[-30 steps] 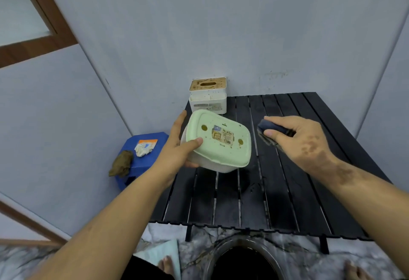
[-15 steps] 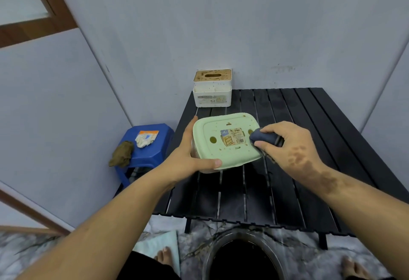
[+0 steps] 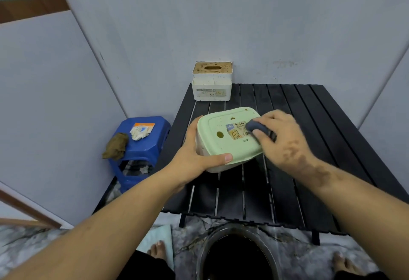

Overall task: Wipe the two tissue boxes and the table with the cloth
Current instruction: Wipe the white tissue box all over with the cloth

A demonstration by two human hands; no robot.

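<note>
Her left hand (image 3: 194, 157) grips the upturned pale-green plastic tissue box (image 3: 228, 138); the right hand (image 3: 281, 138) presses a dark cloth (image 3: 257, 128) on it. Beyond, the speckled white tissue box (image 3: 212, 82) and black slatted table (image 3: 309, 146) look unwiped.

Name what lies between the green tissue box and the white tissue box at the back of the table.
Only bare black table slats separate the green tissue box from the white tissue box, as the head view shows.

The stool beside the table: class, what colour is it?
Blue. The stool shows plainly in the head view, left of the black table.
</note>
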